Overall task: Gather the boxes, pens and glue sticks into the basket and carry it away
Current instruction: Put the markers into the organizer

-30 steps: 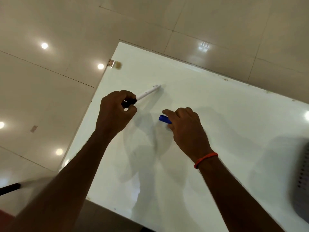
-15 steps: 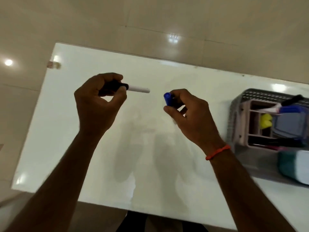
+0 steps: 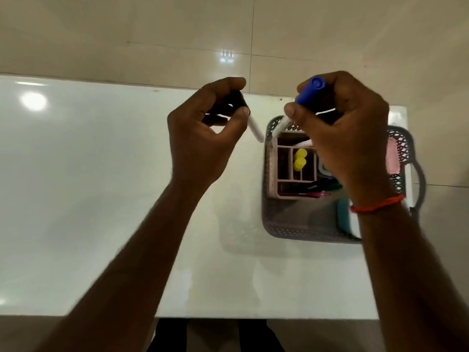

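Both hands shifted right since earlier frame: right hand now over grey perforated plastic basket, left hand just beside its left rim.
Left hand grips black-capped white marker pen, barrel angled down toward basket.
Right hand pinches blue-capped white marker pen, white end at basket's far-left corner.
Basket stands on white worktop; contains pink compartment box, yellow-capped glue sticks.
Step in hand: depositing two pens.
Next move, by judgement: lower pens past rim, release both, then lift basket.
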Action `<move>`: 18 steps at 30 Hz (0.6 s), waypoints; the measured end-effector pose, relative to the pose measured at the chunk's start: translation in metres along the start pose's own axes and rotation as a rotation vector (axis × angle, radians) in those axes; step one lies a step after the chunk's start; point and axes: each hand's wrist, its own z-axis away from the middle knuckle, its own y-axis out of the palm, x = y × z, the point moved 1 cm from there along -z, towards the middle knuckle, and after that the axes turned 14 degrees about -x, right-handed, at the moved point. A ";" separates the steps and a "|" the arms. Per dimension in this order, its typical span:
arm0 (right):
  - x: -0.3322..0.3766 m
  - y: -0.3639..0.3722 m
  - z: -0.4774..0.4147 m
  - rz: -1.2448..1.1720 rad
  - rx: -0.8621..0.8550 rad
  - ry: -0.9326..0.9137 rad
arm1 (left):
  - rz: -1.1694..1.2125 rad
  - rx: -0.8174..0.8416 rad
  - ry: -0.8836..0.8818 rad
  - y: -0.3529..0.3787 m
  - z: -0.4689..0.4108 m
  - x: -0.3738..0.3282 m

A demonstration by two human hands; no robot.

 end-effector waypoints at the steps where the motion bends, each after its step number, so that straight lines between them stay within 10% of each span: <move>1: -0.008 -0.006 -0.007 0.015 -0.006 0.005 | 0.003 0.008 -0.002 0.012 0.002 -0.001; 18: -0.073 0.000 -0.015 0.039 0.096 0.106 | -0.108 0.084 -0.036 0.073 0.018 0.014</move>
